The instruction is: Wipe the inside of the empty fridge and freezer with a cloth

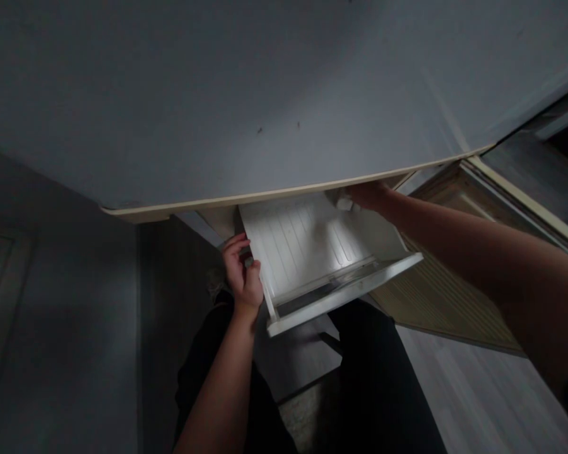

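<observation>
A white drawer (291, 243) with a ribbed bottom is pulled out from under a broad pale top. My left hand (243, 268) is at the drawer's left side wall, with its thumb and fingers curled around the edge. At the back right of the drawer, my right hand (366, 194) reaches in under the top, its fingers partly hidden by the edge. A small white wad (344, 203), perhaps cloth or tissue, shows at its fingertips against the drawer bottom.
The pale top (265, 145) spans the upper view, with a light wooden edge. To the right stands a yellowish ribbed panel (435, 302) beside an open compartment. My legs (373, 372) in dark trousers are below the drawer. A grey wall (85, 315) rises at the left.
</observation>
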### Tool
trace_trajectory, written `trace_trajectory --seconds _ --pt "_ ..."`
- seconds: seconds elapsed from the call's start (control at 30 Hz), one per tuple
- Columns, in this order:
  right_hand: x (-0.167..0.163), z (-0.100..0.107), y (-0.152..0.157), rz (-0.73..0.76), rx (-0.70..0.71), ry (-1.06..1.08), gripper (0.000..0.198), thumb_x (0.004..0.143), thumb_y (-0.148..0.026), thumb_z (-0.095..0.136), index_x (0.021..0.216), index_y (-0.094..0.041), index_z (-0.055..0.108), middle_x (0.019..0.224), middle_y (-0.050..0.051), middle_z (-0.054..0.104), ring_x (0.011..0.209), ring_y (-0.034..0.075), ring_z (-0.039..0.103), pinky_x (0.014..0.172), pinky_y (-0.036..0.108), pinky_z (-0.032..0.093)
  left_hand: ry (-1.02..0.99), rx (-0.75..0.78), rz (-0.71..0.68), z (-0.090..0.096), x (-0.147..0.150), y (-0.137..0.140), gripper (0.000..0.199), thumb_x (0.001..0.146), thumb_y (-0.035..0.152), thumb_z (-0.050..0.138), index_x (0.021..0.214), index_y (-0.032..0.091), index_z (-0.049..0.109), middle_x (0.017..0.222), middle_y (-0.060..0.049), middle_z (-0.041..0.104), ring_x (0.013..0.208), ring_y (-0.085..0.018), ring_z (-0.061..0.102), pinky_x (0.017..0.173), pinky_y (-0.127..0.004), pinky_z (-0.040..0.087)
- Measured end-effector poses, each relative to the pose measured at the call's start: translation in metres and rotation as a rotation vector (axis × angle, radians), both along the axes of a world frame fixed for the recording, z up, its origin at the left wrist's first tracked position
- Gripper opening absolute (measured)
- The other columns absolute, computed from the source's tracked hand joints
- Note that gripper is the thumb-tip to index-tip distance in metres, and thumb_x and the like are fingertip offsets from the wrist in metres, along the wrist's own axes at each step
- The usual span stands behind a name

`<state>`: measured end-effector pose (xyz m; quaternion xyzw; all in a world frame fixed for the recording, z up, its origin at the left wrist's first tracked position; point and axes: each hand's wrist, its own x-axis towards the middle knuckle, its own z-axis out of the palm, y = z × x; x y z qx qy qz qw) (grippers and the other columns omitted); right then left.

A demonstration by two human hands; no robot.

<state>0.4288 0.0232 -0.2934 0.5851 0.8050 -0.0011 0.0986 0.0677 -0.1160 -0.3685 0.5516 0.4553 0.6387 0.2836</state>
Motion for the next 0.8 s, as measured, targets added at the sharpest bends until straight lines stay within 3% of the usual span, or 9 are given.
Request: trace_trajectory --seconds 0.13,0.2,0.27,0.37,0.47,0.53,0.63,0.7,0.8 --pt "0.023 0.025 -0.062 0.281 -0.139 -0.278 0.025 0.087 -0.01 0.057 0.103 -0.011 0.075 0.136 0.016 0.063 0.148 0.033 0.038 0.124 0.057 0.021 0.001 0.033 -0.024 -0.002 -0.002 0.0 0.036 0.079 0.026 0.055 0.115 0.022 0.059 0.13 -0.01 0.057 0.124 -0.026 0.053 0.104 -0.044 0.045" --pt "0.037 0.035 -0.095 0.356 -0.217 -0.281 0.025 0.084 -0.01 0.059 0.102 -0.016 0.076 0.135 0.012 0.065 0.149 0.03 0.039 0.127 0.056 0.016 0.006 0.041 -0.031 -0.002 -0.002 0.0 0.037 0.079 0.025 0.055 0.115 0.022 0.059 0.13 -0.01 0.056 0.125 -0.026 0.053 0.106 -0.045 0.043" --pt "0.048 0.043 -0.121 0.352 -0.296 -0.182 0.028 0.081 -0.006 0.06 0.101 -0.018 0.077 0.134 0.011 0.066 0.146 0.027 0.043 0.127 0.055 0.019 0.013 0.032 -0.031 -0.002 -0.003 0.0 0.038 0.078 0.025 0.054 0.115 0.022 0.059 0.13 -0.01 0.056 0.125 -0.026 0.053 0.106 -0.045 0.044" --pt "0.057 0.052 -0.143 0.277 -0.287 -0.078 0.038 0.081 -0.001 0.056 0.11 -0.015 0.076 0.144 0.013 0.059 0.147 0.027 0.042 0.124 0.051 0.032 0.013 0.013 -0.031 -0.002 -0.002 0.0 0.038 0.077 0.023 0.053 0.115 0.022 0.059 0.129 -0.01 0.056 0.125 -0.026 0.052 0.107 -0.045 0.043" --pt "0.05 0.053 -0.147 0.086 -0.157 -0.099 0.051 0.089 -0.006 0.05 0.139 -0.008 0.062 0.162 0.017 0.035 0.15 0.032 0.037 0.117 0.048 0.044 0.014 0.023 -0.027 -0.002 -0.002 0.0 0.038 0.077 0.022 0.053 0.114 0.022 0.059 0.129 -0.01 0.056 0.126 -0.026 0.052 0.11 -0.046 0.04" --pt "0.039 0.047 -0.143 -0.03 -0.114 -0.089 0.06 0.094 -0.012 0.048 0.153 -0.002 0.045 0.168 0.019 0.02 0.15 0.035 0.036 0.117 0.047 0.045 0.008 0.044 -0.025 -0.002 -0.002 0.001 0.037 0.077 0.021 0.054 0.114 0.022 0.06 0.127 -0.009 0.056 0.125 -0.027 0.052 0.11 -0.047 0.04" --pt "0.025 0.036 -0.136 -0.126 -0.076 -0.053 0.072 0.094 -0.018 0.051 0.158 0.004 0.029 0.168 0.023 0.008 0.151 0.037 0.033 0.119 0.047 0.041 0.012 0.043 -0.028 -0.001 -0.002 0.001 0.036 0.078 0.021 0.054 0.113 0.022 0.061 0.127 -0.01 0.056 0.124 -0.026 0.052 0.108 -0.046 0.041" --pt "0.023 0.033 -0.137 -0.16 -0.072 -0.058 0.073 0.09 -0.012 0.05 0.159 0.003 0.029 0.168 0.024 0.008 0.15 0.038 0.035 0.118 0.048 0.043 0.02 0.029 -0.031 0.001 -0.002 0.0 0.036 0.078 0.021 0.054 0.113 0.022 0.06 0.128 -0.01 0.056 0.124 -0.026 0.052 0.106 -0.045 0.043" --pt "0.038 0.038 -0.157 -0.191 -0.157 -0.062 0.073 0.083 -0.003 0.045 0.156 -0.006 0.042 0.165 0.019 0.025 0.141 0.035 0.05 0.112 0.046 0.05 0.016 0.023 -0.03 0.003 -0.002 -0.001 0.036 0.077 0.021 0.054 0.113 0.022 0.06 0.128 -0.01 0.056 0.123 -0.026 0.053 0.105 -0.046 0.043"
